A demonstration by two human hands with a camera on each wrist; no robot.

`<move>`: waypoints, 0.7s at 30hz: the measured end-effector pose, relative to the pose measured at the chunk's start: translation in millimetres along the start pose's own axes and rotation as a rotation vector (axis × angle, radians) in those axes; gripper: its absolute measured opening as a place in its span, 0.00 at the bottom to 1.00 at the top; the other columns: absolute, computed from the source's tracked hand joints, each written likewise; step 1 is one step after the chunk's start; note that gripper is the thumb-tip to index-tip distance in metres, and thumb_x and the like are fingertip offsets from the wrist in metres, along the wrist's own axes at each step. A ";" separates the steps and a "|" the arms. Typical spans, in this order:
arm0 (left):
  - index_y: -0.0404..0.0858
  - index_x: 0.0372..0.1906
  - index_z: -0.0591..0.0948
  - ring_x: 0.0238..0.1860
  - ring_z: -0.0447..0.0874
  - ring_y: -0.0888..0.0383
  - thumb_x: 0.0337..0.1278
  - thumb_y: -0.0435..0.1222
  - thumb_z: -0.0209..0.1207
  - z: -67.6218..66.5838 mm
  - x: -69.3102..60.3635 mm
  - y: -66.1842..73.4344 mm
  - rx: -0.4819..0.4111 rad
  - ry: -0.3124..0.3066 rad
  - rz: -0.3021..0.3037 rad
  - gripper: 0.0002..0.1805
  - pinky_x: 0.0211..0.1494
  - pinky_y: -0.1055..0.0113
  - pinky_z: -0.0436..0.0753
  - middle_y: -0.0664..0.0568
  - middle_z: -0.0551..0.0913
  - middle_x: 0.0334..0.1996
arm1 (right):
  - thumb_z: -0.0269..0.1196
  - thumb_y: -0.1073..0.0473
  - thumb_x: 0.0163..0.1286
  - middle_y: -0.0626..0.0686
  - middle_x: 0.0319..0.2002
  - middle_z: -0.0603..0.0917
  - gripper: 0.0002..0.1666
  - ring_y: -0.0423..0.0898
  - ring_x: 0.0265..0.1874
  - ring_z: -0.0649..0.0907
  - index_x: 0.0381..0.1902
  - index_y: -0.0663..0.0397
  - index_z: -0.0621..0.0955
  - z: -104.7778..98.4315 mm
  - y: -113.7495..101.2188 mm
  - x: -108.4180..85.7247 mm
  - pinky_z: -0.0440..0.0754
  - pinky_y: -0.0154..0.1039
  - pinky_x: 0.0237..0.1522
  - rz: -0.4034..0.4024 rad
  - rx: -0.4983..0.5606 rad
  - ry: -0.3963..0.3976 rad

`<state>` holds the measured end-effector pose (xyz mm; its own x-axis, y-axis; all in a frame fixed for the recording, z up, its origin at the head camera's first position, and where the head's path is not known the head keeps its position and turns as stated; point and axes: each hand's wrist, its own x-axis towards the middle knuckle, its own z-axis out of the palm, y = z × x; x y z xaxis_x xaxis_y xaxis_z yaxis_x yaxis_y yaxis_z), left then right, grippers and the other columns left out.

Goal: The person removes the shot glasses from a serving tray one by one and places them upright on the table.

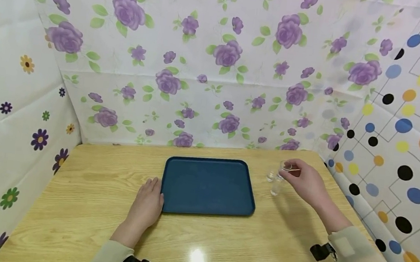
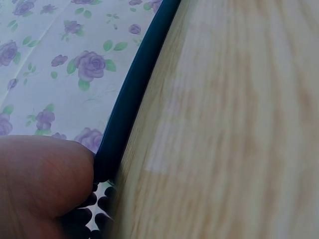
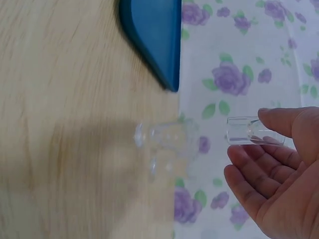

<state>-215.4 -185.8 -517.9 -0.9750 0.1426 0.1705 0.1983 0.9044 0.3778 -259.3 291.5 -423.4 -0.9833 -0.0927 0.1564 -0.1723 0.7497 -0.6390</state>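
A dark blue rectangular tray (image 1: 209, 187) lies on the wooden table. My left hand (image 1: 146, 203) rests at its left front corner, fingers extended along the side and thumb against the rim. The left wrist view shows the thumb side of that hand touching the tray edge (image 2: 132, 94). To the right of the tray, my right hand (image 1: 307, 183) pinches a small clear shot glass (image 3: 241, 131) between thumb and fingers, held above the table. Below it a clear glass (image 1: 276, 187) stands on the table, with another small clear glass (image 1: 270, 176) just left of it.
The wooden table (image 1: 111, 180) reaches back to a flower-printed cloth (image 1: 202, 61). A cloth with flowers hangs at the left, and a dotted cloth (image 1: 404, 170) borders the right side, close to my right arm.
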 end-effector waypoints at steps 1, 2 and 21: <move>0.16 0.77 0.68 0.82 0.60 0.27 0.84 0.29 0.55 -1.1 0.8 -0.2 -0.002 -0.004 -0.002 0.28 0.85 0.34 0.60 0.21 0.67 0.78 | 0.65 0.42 0.85 0.62 0.61 0.86 0.31 0.63 0.61 0.86 0.72 0.58 0.80 -1.7 2.6 -0.4 0.87 0.63 0.57 0.007 -0.001 0.004; 0.16 0.77 0.68 0.82 0.60 0.26 0.84 0.29 0.55 -2.1 1.2 -0.2 -0.005 -0.008 -0.002 0.28 0.85 0.34 0.60 0.21 0.67 0.78 | 0.65 0.42 0.85 0.62 0.62 0.85 0.32 0.64 0.62 0.86 0.72 0.59 0.80 -3.1 5.3 -0.8 0.87 0.63 0.57 0.015 0.000 0.005; 0.17 0.77 0.69 0.82 0.60 0.26 0.84 0.30 0.56 -4.0 0.9 0.0 -0.019 -0.013 -0.007 0.28 0.85 0.33 0.60 0.22 0.67 0.78 | 0.66 0.46 0.85 0.69 0.65 0.82 0.33 0.70 0.63 0.84 0.72 0.67 0.77 -2.2 56.7 6.1 0.89 0.63 0.57 0.067 0.009 -0.044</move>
<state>-215.9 -187.3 -514.1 -0.9777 0.1415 0.1555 0.1930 0.8977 0.3962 -274.9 334.9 -457.0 -0.9942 -0.0717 0.0798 -0.1065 0.7490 -0.6540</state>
